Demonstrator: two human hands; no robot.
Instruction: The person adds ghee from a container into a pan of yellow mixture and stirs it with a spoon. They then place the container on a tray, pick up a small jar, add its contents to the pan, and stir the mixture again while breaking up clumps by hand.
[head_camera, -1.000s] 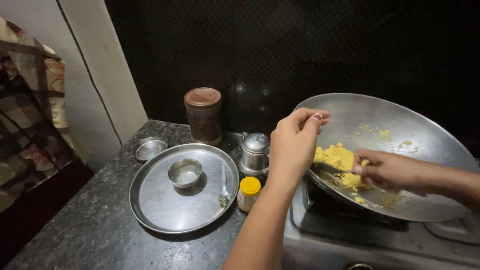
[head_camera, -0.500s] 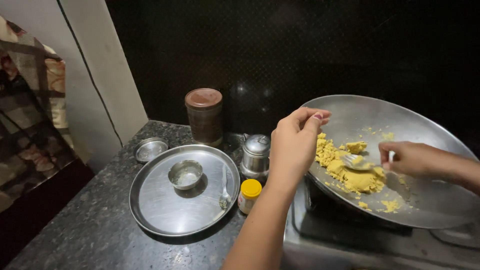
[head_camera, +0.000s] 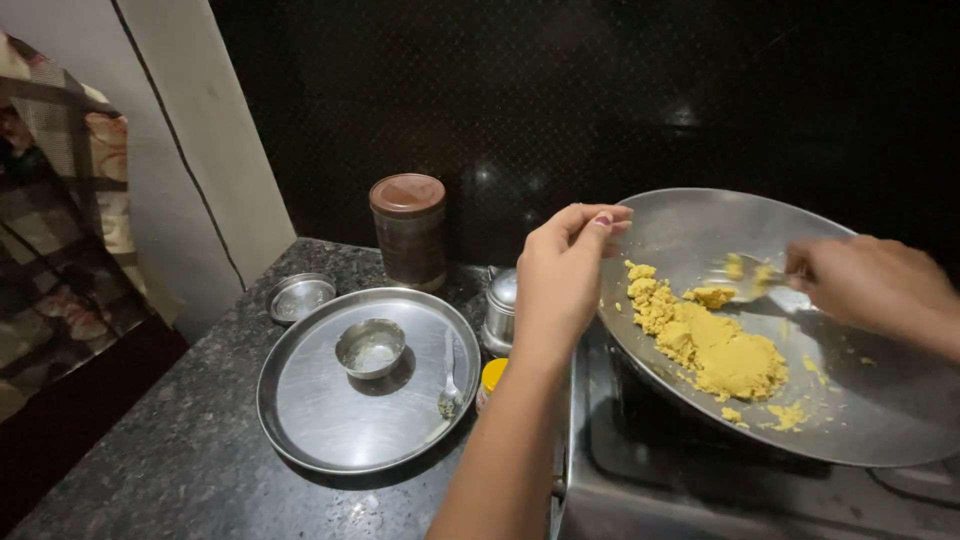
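left hand (head_camera: 562, 280) has its fingers pinching the rim of the big steel pan (head_camera: 880, 400), holding it tilted over the stove (head_camera: 700, 480); right hand (head_camera: 870, 285) is a bit blurred, fingers curled round the handle of a spoon (head_camera: 745, 278) whose bowl sits in the pan just above the mound of yellow crumbly mixture (head_camera: 710, 345) — that heap lies in the lower left part of the pan, with loose crumbs (head_camera: 790, 415) scattered near the bottom edge; on the dark granite bench (head_camera: 180, 450) to the left there's a round steel plate (head_camera: 310, 430) with a small steel bowl (head_camera: 370, 347) and a little spoon (head_camera: 450, 375) on it, a tiny steel dish (head_camera: 300, 296) just beside the plate, a brown lidded jar (head_camera: 410, 230) at the back, a small steel pot (head_camera: 500, 310) and a yellow-capped bottle (head_camera: 490, 380) tucked between plate and stove; my guess at the risk — the pan leans a fair bit and is steadied only by that rim pinch, so a hard scrape could push mixture over the low edge onto the stove, or the rim could slip from the fingers; can't tell if the burner is lit, but a hot rim would be rough on that hand too
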